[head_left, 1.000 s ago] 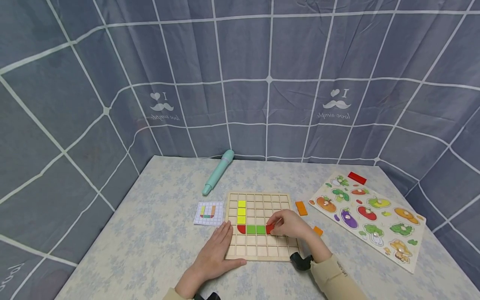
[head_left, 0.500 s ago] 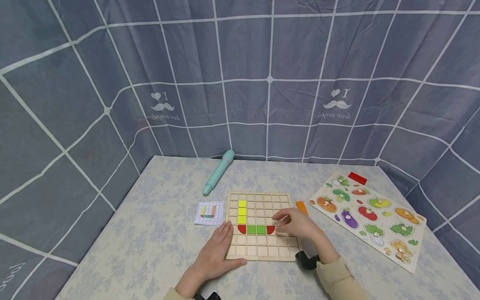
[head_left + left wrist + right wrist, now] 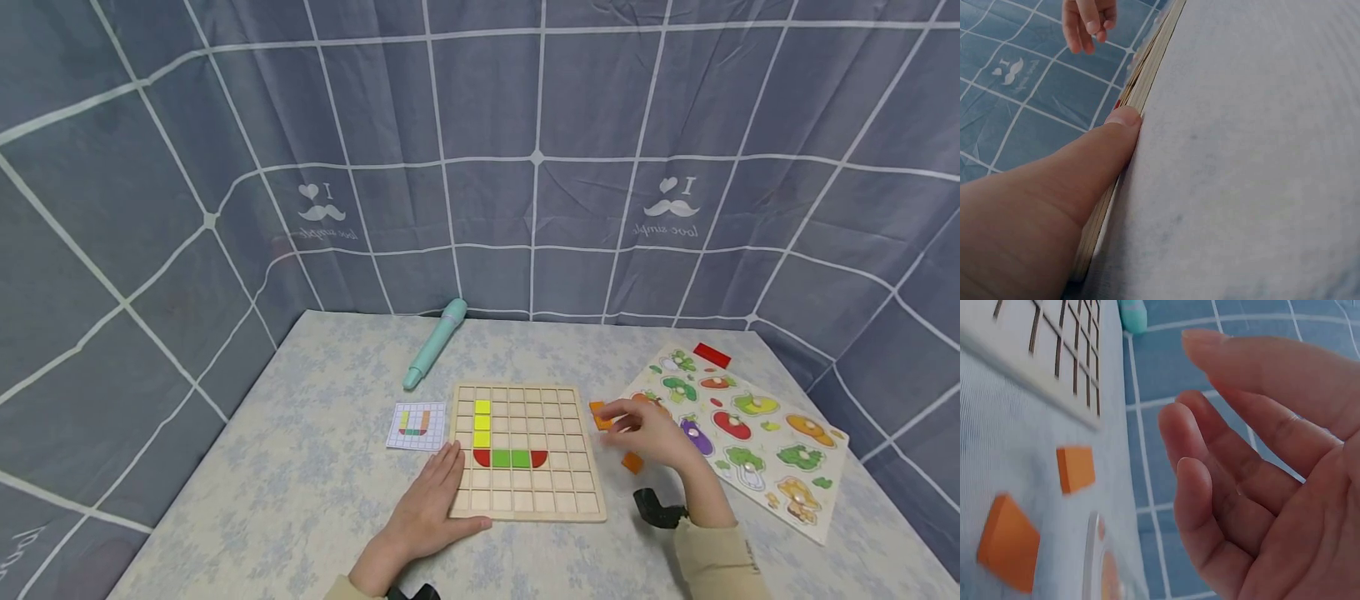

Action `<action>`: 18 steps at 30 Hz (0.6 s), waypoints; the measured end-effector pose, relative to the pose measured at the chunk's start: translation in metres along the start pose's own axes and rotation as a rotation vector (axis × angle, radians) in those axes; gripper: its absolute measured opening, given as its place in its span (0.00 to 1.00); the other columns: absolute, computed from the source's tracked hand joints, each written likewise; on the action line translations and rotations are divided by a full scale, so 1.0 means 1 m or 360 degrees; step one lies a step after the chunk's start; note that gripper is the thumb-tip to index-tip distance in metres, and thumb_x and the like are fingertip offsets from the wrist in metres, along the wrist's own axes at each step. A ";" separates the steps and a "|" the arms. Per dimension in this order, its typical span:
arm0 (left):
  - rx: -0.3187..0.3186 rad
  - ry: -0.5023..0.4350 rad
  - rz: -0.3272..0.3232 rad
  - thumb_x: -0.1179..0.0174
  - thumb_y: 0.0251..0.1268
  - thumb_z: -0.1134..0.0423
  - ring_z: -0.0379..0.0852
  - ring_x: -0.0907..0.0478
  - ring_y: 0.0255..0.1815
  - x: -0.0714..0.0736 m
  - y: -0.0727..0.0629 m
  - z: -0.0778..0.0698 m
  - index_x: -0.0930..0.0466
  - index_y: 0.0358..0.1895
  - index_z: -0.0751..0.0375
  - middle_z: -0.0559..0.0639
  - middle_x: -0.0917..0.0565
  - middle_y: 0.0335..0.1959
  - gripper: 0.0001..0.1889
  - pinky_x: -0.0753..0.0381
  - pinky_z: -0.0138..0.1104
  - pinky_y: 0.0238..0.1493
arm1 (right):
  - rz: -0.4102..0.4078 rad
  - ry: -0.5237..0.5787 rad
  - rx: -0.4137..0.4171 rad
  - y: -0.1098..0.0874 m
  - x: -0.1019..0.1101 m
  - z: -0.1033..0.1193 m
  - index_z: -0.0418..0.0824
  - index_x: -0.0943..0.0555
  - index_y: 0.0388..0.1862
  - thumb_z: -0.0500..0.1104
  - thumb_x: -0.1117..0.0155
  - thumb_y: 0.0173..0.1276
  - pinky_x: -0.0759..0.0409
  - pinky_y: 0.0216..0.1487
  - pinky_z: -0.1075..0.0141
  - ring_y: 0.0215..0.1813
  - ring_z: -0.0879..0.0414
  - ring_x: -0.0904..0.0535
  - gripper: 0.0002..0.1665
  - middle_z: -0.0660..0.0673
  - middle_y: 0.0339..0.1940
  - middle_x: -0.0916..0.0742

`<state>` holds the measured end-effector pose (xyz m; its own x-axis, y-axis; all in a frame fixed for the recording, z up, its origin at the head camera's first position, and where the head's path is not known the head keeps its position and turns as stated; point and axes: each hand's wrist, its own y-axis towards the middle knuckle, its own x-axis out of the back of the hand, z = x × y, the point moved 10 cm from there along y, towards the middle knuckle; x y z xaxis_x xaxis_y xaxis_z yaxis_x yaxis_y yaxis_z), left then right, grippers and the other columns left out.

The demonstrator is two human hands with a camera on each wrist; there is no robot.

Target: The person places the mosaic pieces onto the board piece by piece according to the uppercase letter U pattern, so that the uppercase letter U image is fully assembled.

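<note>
My left hand (image 3: 426, 518) lies with straight fingers along the left edge of a wooden grid board (image 3: 525, 504), its thumb by the front edge. Several yellow squares (image 3: 482, 422) stand in a column on the board. Below them, a row has green squares (image 3: 512, 459) between a left red rounded piece (image 3: 482, 458) and a right red rounded piece (image 3: 539, 458). Right of the board, my right hand (image 3: 658, 435) hovers with loosely bent fingers, holding nothing. Near it on the table are an orange block (image 3: 1077, 469) and another orange block (image 3: 1010, 544).
A pattern card (image 3: 416, 425) lies left of the board. Behind it rests a teal pen-shaped object (image 3: 435, 343). A vegetable puzzle board (image 3: 780, 454) occupies the right side, with a red block (image 3: 712, 355) at its far edge. Grid-patterned curtains (image 3: 487, 200) enclose the table.
My right hand has let go of the right red rounded piece, leaving it on the grid, and moved right to the orange blocks. My left hand has stayed put.
</note>
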<state>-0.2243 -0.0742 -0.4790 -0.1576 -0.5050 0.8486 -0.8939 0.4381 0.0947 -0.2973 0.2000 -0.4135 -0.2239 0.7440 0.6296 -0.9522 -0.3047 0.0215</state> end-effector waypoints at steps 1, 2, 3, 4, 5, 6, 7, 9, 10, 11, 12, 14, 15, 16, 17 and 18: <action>-0.0001 -0.0003 -0.0003 0.47 0.58 0.33 0.53 0.57 0.75 0.000 0.000 0.000 0.48 0.71 0.72 0.61 0.49 0.74 0.51 0.50 0.48 0.71 | 0.0000 0.0014 -0.0002 -0.001 0.002 -0.003 0.31 0.20 0.49 0.38 0.30 0.58 0.20 0.35 0.65 0.41 0.51 0.21 0.20 0.36 0.46 0.18; -0.0004 -0.0005 -0.0005 0.46 0.58 0.33 0.53 0.57 0.75 0.000 0.000 0.000 0.48 0.71 0.72 0.61 0.49 0.74 0.51 0.50 0.48 0.71 | 0.0005 0.0028 -0.0008 -0.001 0.004 -0.006 0.31 0.20 0.49 0.38 0.30 0.58 0.20 0.35 0.65 0.41 0.51 0.21 0.20 0.36 0.46 0.18; -0.0006 -0.0008 -0.0008 0.46 0.58 0.34 0.53 0.57 0.75 0.001 0.000 0.000 0.48 0.71 0.72 0.61 0.49 0.74 0.51 0.50 0.48 0.71 | 0.0019 0.0047 -0.0011 -0.002 0.005 -0.008 0.30 0.21 0.49 0.38 0.31 0.58 0.20 0.35 0.65 0.41 0.50 0.21 0.21 0.35 0.46 0.18; -0.0010 -0.0010 -0.0010 0.46 0.58 0.34 0.53 0.57 0.75 0.001 0.000 0.000 0.48 0.71 0.72 0.61 0.49 0.73 0.51 0.50 0.48 0.71 | 0.0031 0.0062 -0.0013 -0.002 0.005 -0.011 0.29 0.21 0.49 0.38 0.30 0.58 0.20 0.35 0.65 0.41 0.50 0.21 0.21 0.35 0.46 0.18; -0.0014 -0.0009 -0.0013 0.46 0.58 0.34 0.53 0.57 0.75 0.001 0.000 0.000 0.48 0.71 0.72 0.61 0.49 0.73 0.51 0.50 0.48 0.71 | 0.0046 0.0081 -0.0021 -0.003 0.006 -0.015 0.29 0.21 0.49 0.38 0.30 0.58 0.20 0.34 0.65 0.41 0.50 0.21 0.21 0.34 0.46 0.18; -0.0018 -0.0011 -0.0016 0.46 0.58 0.34 0.53 0.57 0.75 0.001 0.001 -0.001 0.48 0.71 0.72 0.61 0.49 0.73 0.51 0.50 0.48 0.71 | 0.0061 0.0097 -0.0026 -0.003 0.006 -0.018 0.28 0.21 0.49 0.39 0.30 0.58 0.20 0.34 0.65 0.40 0.50 0.21 0.22 0.34 0.46 0.18; -0.0019 -0.0012 -0.0018 0.46 0.58 0.34 0.53 0.57 0.75 0.001 0.001 -0.001 0.48 0.71 0.72 0.61 0.48 0.73 0.51 0.50 0.48 0.71 | 0.0078 0.0101 -0.0016 -0.003 0.005 -0.020 0.28 0.21 0.48 0.39 0.30 0.58 0.20 0.35 0.66 0.41 0.50 0.21 0.22 0.34 0.45 0.18; -0.0018 -0.0013 -0.0017 0.46 0.58 0.34 0.53 0.57 0.75 0.000 0.001 0.000 0.49 0.71 0.72 0.61 0.49 0.74 0.51 0.50 0.48 0.71 | 0.0122 0.0107 -0.0001 -0.004 0.004 -0.024 0.28 0.21 0.48 0.38 0.30 0.58 0.19 0.35 0.66 0.41 0.49 0.20 0.21 0.33 0.45 0.18; -0.0015 -0.0014 -0.0016 0.46 0.57 0.33 0.52 0.57 0.75 0.000 0.001 0.000 0.49 0.71 0.72 0.60 0.49 0.74 0.51 0.50 0.48 0.71 | 0.0147 0.0108 0.0007 -0.004 0.002 -0.026 0.27 0.21 0.47 0.38 0.30 0.58 0.19 0.36 0.66 0.41 0.48 0.20 0.21 0.33 0.45 0.18; -0.0009 -0.0015 -0.0013 0.46 0.57 0.33 0.52 0.58 0.75 0.000 0.001 0.001 0.49 0.71 0.71 0.60 0.49 0.74 0.51 0.51 0.47 0.71 | 0.0173 0.0111 0.0011 -0.004 0.001 -0.028 0.27 0.21 0.47 0.37 0.30 0.58 0.19 0.37 0.66 0.42 0.47 0.20 0.21 0.33 0.45 0.17; -0.0007 -0.0016 -0.0010 0.46 0.57 0.33 0.52 0.58 0.75 -0.001 0.001 0.001 0.49 0.71 0.71 0.60 0.50 0.74 0.51 0.51 0.48 0.71 | 0.0196 0.0108 0.0018 -0.004 0.000 -0.029 0.27 0.21 0.47 0.37 0.31 0.58 0.19 0.38 0.65 0.43 0.47 0.20 0.20 0.33 0.45 0.17; 0.0008 -0.0018 -0.0001 0.46 0.57 0.32 0.51 0.58 0.75 -0.001 0.001 0.002 0.50 0.72 0.70 0.59 0.51 0.74 0.52 0.51 0.47 0.71 | 0.0222 0.0103 0.0000 -0.004 -0.002 -0.034 0.28 0.21 0.47 0.37 0.30 0.58 0.20 0.40 0.64 0.43 0.46 0.20 0.20 0.33 0.45 0.17; 0.0014 -0.0019 0.0002 0.47 0.57 0.32 0.50 0.59 0.75 -0.001 0.001 0.003 0.50 0.72 0.70 0.58 0.51 0.74 0.52 0.52 0.47 0.71 | 0.0226 0.0102 -0.0015 -0.004 -0.002 -0.037 0.29 0.21 0.47 0.37 0.30 0.57 0.20 0.41 0.64 0.44 0.47 0.20 0.20 0.34 0.45 0.17; 0.0018 -0.0019 0.0006 0.47 0.57 0.32 0.50 0.59 0.75 -0.002 0.001 0.003 0.50 0.72 0.70 0.58 0.51 0.74 0.52 0.52 0.46 0.71 | 0.0223 0.0100 -0.0031 -0.004 -0.002 -0.039 0.29 0.21 0.47 0.37 0.30 0.57 0.20 0.41 0.63 0.44 0.47 0.21 0.20 0.35 0.44 0.17; 0.0022 -0.0020 0.0007 0.47 0.57 0.32 0.50 0.59 0.75 -0.001 0.001 0.003 0.51 0.72 0.69 0.58 0.51 0.75 0.52 0.52 0.46 0.71 | 0.0216 0.0094 -0.0046 -0.004 -0.002 -0.042 0.30 0.21 0.47 0.37 0.30 0.57 0.20 0.42 0.63 0.44 0.47 0.21 0.20 0.36 0.44 0.17; 0.0022 -0.0020 0.0007 0.47 0.57 0.32 0.50 0.59 0.75 -0.001 0.002 0.003 0.50 0.72 0.70 0.58 0.51 0.75 0.52 0.52 0.46 0.71 | 0.0209 0.0085 -0.0059 -0.004 -0.002 -0.044 0.31 0.21 0.47 0.38 0.29 0.57 0.20 0.42 0.62 0.44 0.47 0.21 0.20 0.37 0.44 0.17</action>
<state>-0.2269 -0.0753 -0.4819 -0.1667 -0.5124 0.8424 -0.8988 0.4302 0.0839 -0.3016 0.2259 -0.4489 -0.3570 0.7300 0.5828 -0.9208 -0.3800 -0.0879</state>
